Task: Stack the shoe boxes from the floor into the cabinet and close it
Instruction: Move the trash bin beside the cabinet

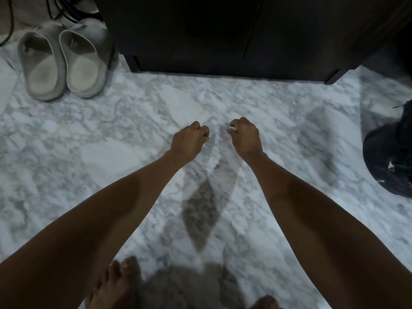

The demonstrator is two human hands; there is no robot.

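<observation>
A white-and-grey marble floor [111, 134] fills the frame from 3 to 9 o'clock, and no shoe box shows anywhere on it; where the boxes lie cannot be told from this view. At 12 o'clock stands the dark cabinet [223, 36], its two door panels meeting at a thin vertical seam and sitting flush, so it reads as closed, with a low plinth touching the floor. Two bare forearms reach in from 5 and 7 o'clock toward the centre. At 10 o'clock a pair of pale slides [64, 61] rests side by side just beside the cabinet's left corner, black cables [60, 10] looping behind them. At 3 o'clock a black bag [388, 157] slumps at the frame's edge. The left hand [189, 140] and right hand [246, 137] hang near each other above the floor, fingers loosely curled, holding nothing; a ring glints on the right. Bare toes show at 6 o'clock. Since no box is in view, its look cannot be described. As a judgement only: cardboard shoe boxes are typically light and stiff, with loose lids, and are best taken with both palms against the short ends, low enough that the lid stays seated.
</observation>
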